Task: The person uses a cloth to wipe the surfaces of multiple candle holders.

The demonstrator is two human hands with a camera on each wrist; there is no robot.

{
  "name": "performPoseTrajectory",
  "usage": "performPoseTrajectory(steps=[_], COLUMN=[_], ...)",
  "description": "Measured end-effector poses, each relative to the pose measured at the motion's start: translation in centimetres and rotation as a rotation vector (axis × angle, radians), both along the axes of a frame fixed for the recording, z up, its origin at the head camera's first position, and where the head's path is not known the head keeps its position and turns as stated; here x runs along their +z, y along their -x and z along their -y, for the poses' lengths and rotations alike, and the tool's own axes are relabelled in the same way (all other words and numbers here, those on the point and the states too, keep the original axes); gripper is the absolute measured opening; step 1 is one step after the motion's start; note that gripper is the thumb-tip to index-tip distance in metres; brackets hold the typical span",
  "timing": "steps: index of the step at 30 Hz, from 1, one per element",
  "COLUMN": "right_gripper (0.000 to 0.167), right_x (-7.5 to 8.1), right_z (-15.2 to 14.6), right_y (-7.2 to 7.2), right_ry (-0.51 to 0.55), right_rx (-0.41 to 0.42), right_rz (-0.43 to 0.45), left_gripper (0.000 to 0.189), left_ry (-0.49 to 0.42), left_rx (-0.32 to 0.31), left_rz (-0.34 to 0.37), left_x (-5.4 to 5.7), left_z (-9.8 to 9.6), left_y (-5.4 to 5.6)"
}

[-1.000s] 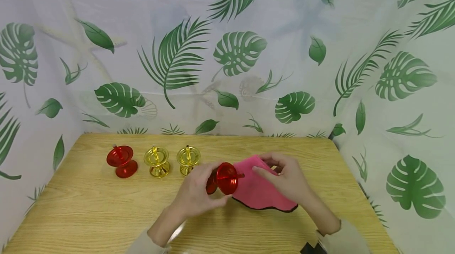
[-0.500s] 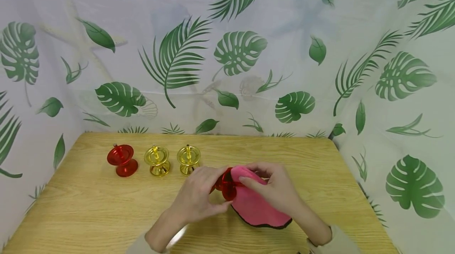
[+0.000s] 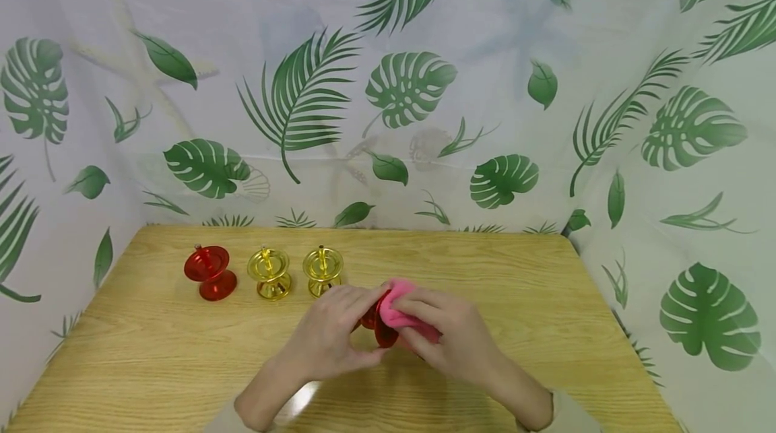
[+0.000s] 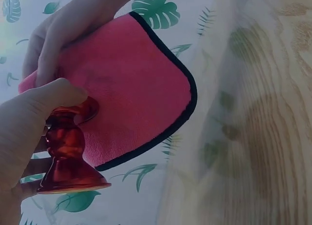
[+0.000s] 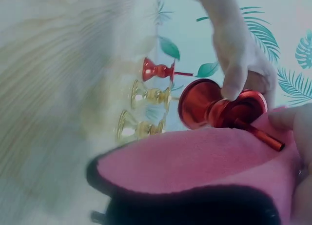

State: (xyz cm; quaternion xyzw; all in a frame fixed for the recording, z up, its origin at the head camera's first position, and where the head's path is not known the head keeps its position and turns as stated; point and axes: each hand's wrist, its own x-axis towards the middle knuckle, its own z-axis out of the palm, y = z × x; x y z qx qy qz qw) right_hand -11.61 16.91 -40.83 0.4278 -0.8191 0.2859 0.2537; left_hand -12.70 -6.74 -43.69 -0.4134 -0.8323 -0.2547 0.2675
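My left hand [image 3: 330,335] grips a shiny red metal candle holder [image 3: 386,335], tipped on its side with its dish toward the right hand. Its flared foot and ringed stem [image 4: 66,142] show in the left wrist view. A thin tube [image 5: 265,137] juts out of the dish in the right wrist view. The right hand [image 3: 463,335] holds a pink cloth [image 4: 136,83] with black edging, bunched against the dish rim. Much of the dish is hidden behind cloth and fingers in the head view.
A second red candle holder [image 3: 209,273] and two gold ones, the nearer-left [image 3: 269,273] and the right [image 3: 323,270], stand upright in a row at the back left of the wooden table [image 3: 151,352]. Leaf-printed sheeting [image 3: 424,197] encloses the back and sides.
The right hand has come left and folded the cloth over the dish of the red candle holder. The left hand has turned the dish further toward the cloth. The standing row has not moved.
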Motion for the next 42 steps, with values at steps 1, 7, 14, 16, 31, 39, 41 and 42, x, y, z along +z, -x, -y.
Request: performPoseTrajectory(steps=[1, 7, 14, 16, 31, 39, 41, 42], right_gripper=[0.033, 0.029, 0.018, 0.02, 0.029, 0.034, 0.033, 0.034], right_x=[0.0, -0.3, -0.5, -0.5, 0.6, 1.1, 1.2, 1.3], right_z=[0.0, -0.3, -0.2, 0.0, -0.2, -1.7, -2.0, -2.1], right_y=[0.1, 0.5, 0.4, 0.3, 0.1, 0.0, -0.1, -0.1], right_ry=[-0.029, -0.19, -0.13, -0.073, -0.144, -0.065, -0.049, -0.041], right_rx=[0.017, 0.086, 0.091, 0.079, 0.062, 0.125, 0.127, 0.133], right_rz=[-0.064, -0.363, -0.271, -0.157, 0.029, 0.084, 0.113, 0.118], left_gripper=[0.09, 0.085, 0.086, 0.087, 0.086, 0.082, 0.08, 0.079], left_ry=[0.008, 0.061, 0.066, 0.067, 0.076, 0.075, 0.081, 0.085], left_rx=[-0.003, -0.004, 0.018, 0.028, 0.05, 0.071, 0.082, 0.084], left_rz=[0.005, 0.022, -0.049, -0.072, -0.086, -0.047, -0.053, -0.059], left_x=[0.1, 0.4, 0.3, 0.2, -0.2, 0.0, 0.1, 0.1], left_z=[0.1, 0.5, 0.4, 0.3, 0.0, 0.4, 0.6, 0.6], left_y=[0.0, -0.1, -0.1, -0.1, -0.4, -0.5, -0.5, -0.5])
